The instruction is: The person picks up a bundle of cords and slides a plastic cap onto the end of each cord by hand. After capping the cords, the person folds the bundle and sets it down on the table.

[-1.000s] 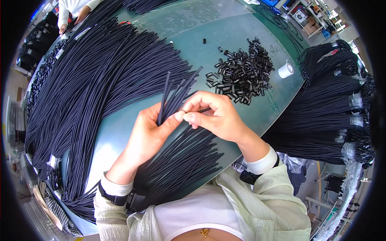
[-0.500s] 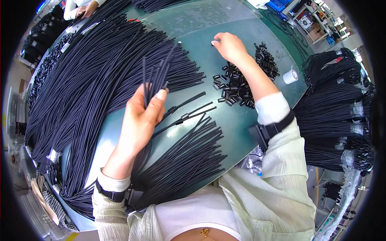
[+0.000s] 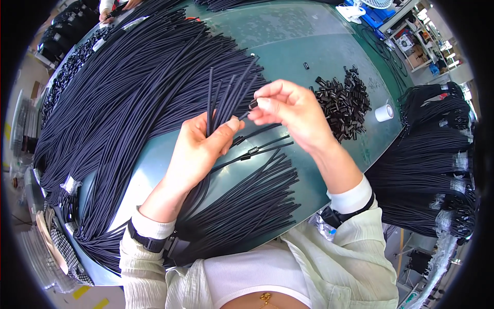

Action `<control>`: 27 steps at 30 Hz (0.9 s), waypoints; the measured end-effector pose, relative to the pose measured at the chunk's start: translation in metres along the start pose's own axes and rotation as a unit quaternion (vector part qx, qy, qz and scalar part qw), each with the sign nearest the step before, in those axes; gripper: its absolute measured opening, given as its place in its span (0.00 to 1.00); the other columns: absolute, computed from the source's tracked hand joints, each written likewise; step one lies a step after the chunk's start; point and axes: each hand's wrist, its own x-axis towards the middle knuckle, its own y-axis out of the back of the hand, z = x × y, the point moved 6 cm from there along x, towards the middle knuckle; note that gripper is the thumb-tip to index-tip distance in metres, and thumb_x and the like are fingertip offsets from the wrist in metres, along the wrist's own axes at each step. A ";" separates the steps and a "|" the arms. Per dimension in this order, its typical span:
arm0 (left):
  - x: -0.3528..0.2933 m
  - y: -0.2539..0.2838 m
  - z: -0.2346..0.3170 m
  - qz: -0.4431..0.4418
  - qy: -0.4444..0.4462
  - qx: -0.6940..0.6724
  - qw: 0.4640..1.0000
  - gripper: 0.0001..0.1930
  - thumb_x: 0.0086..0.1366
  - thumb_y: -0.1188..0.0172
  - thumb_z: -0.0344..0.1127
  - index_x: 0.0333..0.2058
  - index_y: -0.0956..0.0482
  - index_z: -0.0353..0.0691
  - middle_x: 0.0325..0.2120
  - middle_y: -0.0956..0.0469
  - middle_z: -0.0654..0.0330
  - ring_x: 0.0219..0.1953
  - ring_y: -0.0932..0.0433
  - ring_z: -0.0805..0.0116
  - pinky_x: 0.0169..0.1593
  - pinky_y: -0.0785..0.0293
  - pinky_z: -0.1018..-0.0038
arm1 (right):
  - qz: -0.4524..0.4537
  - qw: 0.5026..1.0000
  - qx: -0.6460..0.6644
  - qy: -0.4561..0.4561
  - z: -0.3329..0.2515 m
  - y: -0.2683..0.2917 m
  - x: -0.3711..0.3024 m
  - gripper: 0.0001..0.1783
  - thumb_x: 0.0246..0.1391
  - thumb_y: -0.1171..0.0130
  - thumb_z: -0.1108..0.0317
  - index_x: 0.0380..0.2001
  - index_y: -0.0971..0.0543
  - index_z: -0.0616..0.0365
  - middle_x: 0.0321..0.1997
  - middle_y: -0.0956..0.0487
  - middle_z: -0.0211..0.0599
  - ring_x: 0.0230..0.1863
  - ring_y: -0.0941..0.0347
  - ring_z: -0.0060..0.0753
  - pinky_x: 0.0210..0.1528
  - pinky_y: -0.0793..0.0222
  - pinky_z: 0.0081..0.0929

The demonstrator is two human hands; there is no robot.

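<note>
While I watch remotely, left hand (image 3: 198, 144): closed around several black cords (image 3: 224, 109), tips upward, too overlapped for me to count.
Right hand (image 3: 297, 114): thumb and fingertips pinched on one short black sleeve (image 3: 252, 104) near the held cords.
Sleeve pile (image 3: 342, 103): on the green table (image 3: 283, 46), too many to count.
Loose sleeve (image 3: 306, 66): one, beyond the pile.
White tape roll (image 3: 384, 113): one, right of it.

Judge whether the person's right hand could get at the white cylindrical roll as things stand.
Probably yes: the right hand could pass over the heap of short, shiny black pieces beside the roll, though it pinches a small black piece.
</note>
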 end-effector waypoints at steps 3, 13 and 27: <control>-0.004 -0.003 0.004 -0.008 0.001 0.035 0.999 0.08 0.64 0.43 0.35 0.33 0.22 0.35 0.15 0.34 0.74 0.18 0.41 0.87 0.22 0.46 0.85 | -0.006 1.000 0.001 0.002 0.001 -0.001 -0.010 0.08 0.55 0.43 0.71 0.37 0.25 0.64 0.32 0.22 0.36 0.33 0.22 0.29 0.37 0.25 0.23; -0.012 -0.013 0.014 -0.031 -0.043 0.063 0.997 0.09 0.65 0.44 0.35 0.35 0.23 0.33 0.21 0.29 0.72 0.24 0.37 0.88 0.26 0.40 0.86 | -0.036 0.999 -0.025 0.021 -0.002 -0.003 -0.024 0.06 0.55 0.43 0.73 0.35 0.24 0.64 0.32 0.22 0.34 0.32 0.23 0.25 0.37 0.26 0.21; -0.017 0.005 0.012 -0.046 0.015 0.186 0.981 0.08 0.64 0.44 0.33 0.36 0.26 0.34 0.20 0.27 0.68 0.20 0.33 0.82 0.25 0.36 0.83 | -0.011 0.988 -0.145 0.047 0.002 -0.016 -0.033 0.10 0.55 0.43 0.71 0.38 0.21 0.66 0.32 0.20 0.33 0.31 0.26 0.19 0.36 0.29 0.17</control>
